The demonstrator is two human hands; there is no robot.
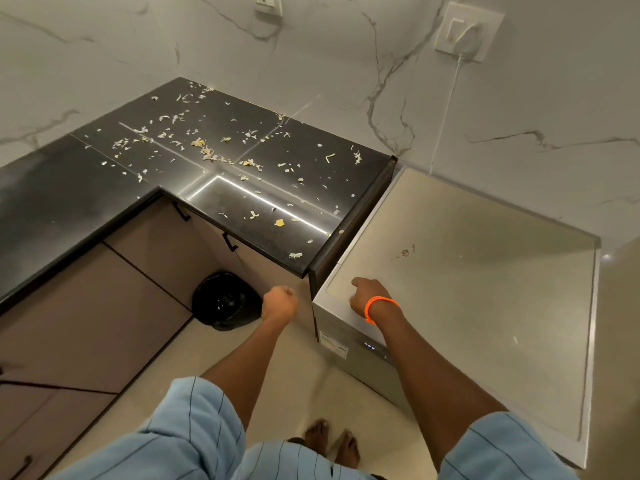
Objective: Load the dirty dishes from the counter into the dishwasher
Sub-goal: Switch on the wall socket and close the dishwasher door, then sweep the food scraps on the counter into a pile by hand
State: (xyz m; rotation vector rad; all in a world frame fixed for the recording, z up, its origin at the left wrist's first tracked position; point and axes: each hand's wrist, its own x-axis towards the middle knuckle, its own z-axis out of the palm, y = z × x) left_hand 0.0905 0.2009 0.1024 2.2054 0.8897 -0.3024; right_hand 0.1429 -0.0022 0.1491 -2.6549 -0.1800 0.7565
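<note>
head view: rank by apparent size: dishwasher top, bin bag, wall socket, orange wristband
1. dishwasher top
2. bin bag
3. wall socket
4. orange wristband
The socket is farther from the camera, so its true size against the bag is unsure.

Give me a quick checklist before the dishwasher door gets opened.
1. Right hand on the dishwasher front top edge: ok.
2. Grip on the door: cannot tell, fingers hidden over the edge.
3. Left hand free, fist curled, holding nothing: ok.
4. Floor in front for the door swing: bin bag sits off to the left: ok.
5. Dirty dishes on the counter: not ok, only scraps visible.
</note>
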